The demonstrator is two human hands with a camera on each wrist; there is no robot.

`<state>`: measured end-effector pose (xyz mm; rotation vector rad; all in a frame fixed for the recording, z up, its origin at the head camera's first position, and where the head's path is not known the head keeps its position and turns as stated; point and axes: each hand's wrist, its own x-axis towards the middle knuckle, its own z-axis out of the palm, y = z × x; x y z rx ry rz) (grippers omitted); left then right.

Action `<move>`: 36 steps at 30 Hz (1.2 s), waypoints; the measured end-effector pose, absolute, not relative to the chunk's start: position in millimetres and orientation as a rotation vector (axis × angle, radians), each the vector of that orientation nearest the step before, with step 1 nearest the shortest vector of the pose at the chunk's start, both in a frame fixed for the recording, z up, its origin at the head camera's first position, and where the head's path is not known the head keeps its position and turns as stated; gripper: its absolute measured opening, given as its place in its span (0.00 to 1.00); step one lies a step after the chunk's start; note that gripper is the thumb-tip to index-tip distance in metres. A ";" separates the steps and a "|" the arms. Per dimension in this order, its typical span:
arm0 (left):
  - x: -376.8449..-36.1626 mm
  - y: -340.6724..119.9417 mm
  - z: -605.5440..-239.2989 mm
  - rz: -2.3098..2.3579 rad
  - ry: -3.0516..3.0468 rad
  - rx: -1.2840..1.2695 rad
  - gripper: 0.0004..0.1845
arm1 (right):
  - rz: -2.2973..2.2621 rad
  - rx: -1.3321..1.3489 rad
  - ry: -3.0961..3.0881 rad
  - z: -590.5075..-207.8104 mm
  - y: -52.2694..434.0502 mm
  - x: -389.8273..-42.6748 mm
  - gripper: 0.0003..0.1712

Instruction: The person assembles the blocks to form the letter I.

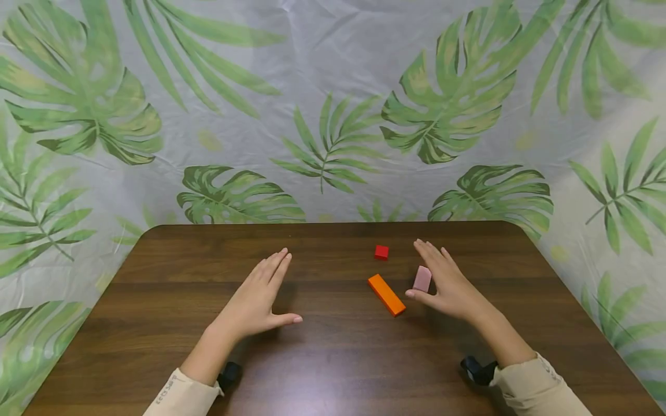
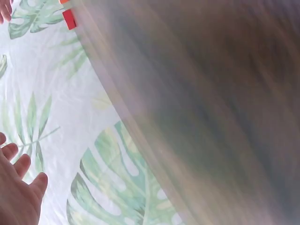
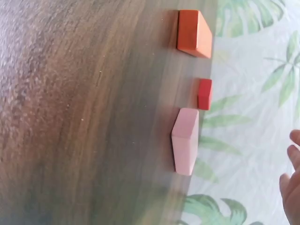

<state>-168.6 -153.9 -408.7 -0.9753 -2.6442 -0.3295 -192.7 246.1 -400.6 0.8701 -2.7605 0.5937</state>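
Observation:
My left hand [image 1: 260, 297] is held over the left half of the table, fingers straight and thumb spread, holding nothing. On the right, my right hand [image 1: 450, 286] is likewise spread, overlapping a pink block [image 1: 422, 278] in the head view. That pink block [image 3: 186, 140] shows whole in the right wrist view, apart from the fingers. An orange oblong block [image 1: 387, 294] lies slantwise just left of the right thumb. Farther back is a small red block [image 1: 381, 252]. In the left wrist view the red block [image 2: 69, 19] appears at the top edge.
The dark wood-grain table [image 1: 333, 358] has rounded far corners. Behind it hangs a pale cloth [image 1: 343, 69] printed with green leaves. A black wrist camera [image 1: 477, 370] sits under the right wrist, and another black device [image 1: 229, 375] under the left.

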 end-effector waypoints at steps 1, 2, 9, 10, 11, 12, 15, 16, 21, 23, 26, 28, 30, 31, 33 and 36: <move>-168.1 -152.0 -409.3 -0.346 -2.638 -0.972 0.59 | 0.624 0.862 -2.761 -401.3 246.5 -192.6 0.56; -167.6 -149.9 -409.7 -0.362 -2.632 -0.966 0.59 | 0.661 0.849 -2.764 -401.9 246.9 -192.3 0.56; -166.1 -131.1 -412.2 -0.431 -2.607 -0.957 0.60 | 0.865 0.718 -2.802 -405.6 249.2 -190.6 0.54; -165.9 -128.5 -412.7 -0.435 -2.604 -0.958 0.60 | 0.874 0.709 -2.798 -406.6 249.4 -190.7 0.54; -165.6 -126.1 -413.1 -0.438 -2.601 -0.959 0.60 | 0.884 0.700 -2.793 -407.7 249.7 -190.9 0.54; -165.4 -123.8 -413.4 -0.448 -2.595 -0.961 0.60 | 0.894 0.692 -2.787 -408.8 250.0 -191.0 0.54; -165.3 -117.5 -414.4 -0.485 -2.584 -0.957 0.60 | 0.921 0.666 -2.779 -412.3 251.2 -191.0 0.53; -165.2 -115.6 -414.3 -0.499 -2.581 -0.954 0.60 | 0.930 0.657 -2.776 -413.6 251.8 -191.0 0.52; -165.3 -107.7 -415.0 -0.573 -2.578 -0.939 0.60 | 0.950 0.613 -2.753 -420.1 254.6 -189.6 0.51; -164.9 -105.0 -415.5 -0.606 -2.590 -0.929 0.60 | 0.962 0.598 -2.735 -422.7 255.6 -189.5 0.51; -164.0 -100.4 -416.3 -0.662 -2.611 -0.907 0.60 | 0.995 0.570 -2.704 -425.7 256.8 -189.9 0.51; -163.3 -96.9 -416.7 -0.707 -2.620 -0.895 0.60 | 1.017 0.555 -2.686 -427.3 257.6 -190.7 0.51; -162.6 -93.2 -417.7 -0.742 -2.627 -0.887 0.60 | 1.034 0.535 -2.678 -429.2 258.5 -191.6 0.51; -162.2 -91.3 -418.2 -0.758 -2.630 -0.885 0.60 | 1.044 0.525 -2.674 -430.5 259.3 -192.1 0.51; -161.4 -87.5 -419.4 -0.794 -2.626 -0.883 0.60 | 1.062 0.505 -2.669 -433.2 260.7 -193.1 0.51; -160.3 -81.4 -421.4 -0.839 -2.625 -0.882 0.60 | 1.084 0.482 -2.656 -437.8 263.1 -194.1 0.51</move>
